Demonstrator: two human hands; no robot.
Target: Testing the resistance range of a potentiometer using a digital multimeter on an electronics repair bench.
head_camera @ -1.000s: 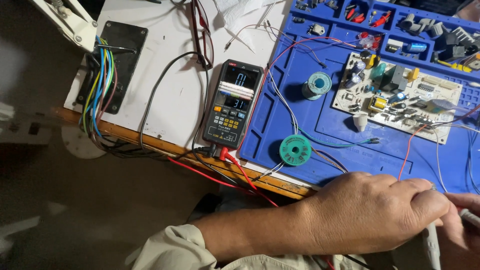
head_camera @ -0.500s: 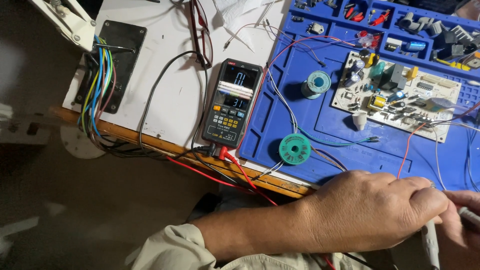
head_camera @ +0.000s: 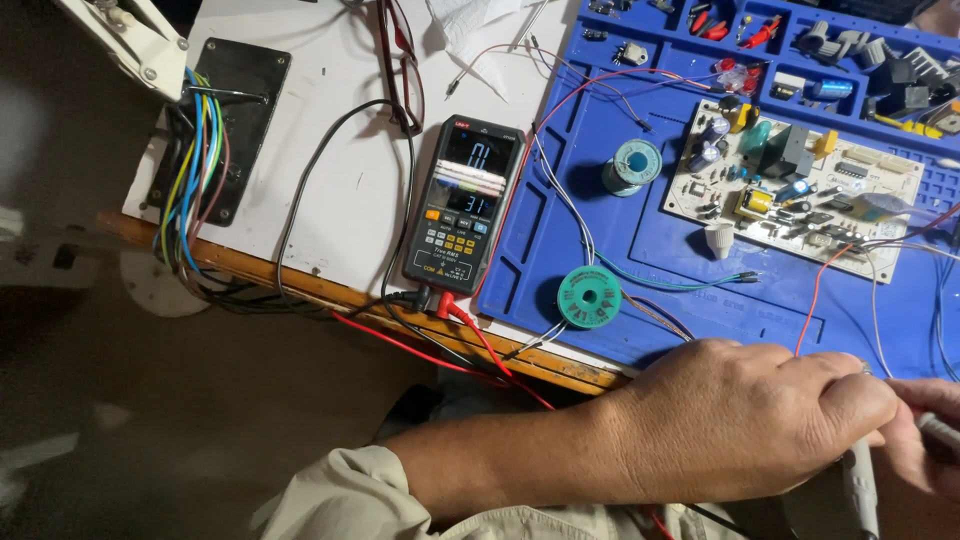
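Before you lie a black handheld multimeter (head_camera: 463, 204) on the white tabletop (head_camera: 330, 130), a green solder-wick spool (head_camera: 588, 297) and a populated beige circuit board (head_camera: 800, 190) on the blue work mat (head_camera: 610, 235).

**A:** You've got a bright blue work mat (head_camera: 700, 270) under everything; on it sits a cream-white circuit board (head_camera: 800, 195) dotted with blue, yellow and black parts.

**B:** And your multimeter (head_camera: 462, 205) is black with orange and yellow buttons; red and black leads (head_camera: 470, 320) run off its bottom edge.

**A:** Two spools there; the near one (head_camera: 588, 297) is solid green, the far one (head_camera: 633, 165) pale teal with a silvery core.

**B:** To your far side, a bundle of wires (head_camera: 195, 170) in blue, yellow, green and grey crosses a black plate (head_camera: 240, 110); the tabletop (head_camera: 330, 90) beneath is white with a brown wooden edge; your sleeve (head_camera: 340, 500) is beige.
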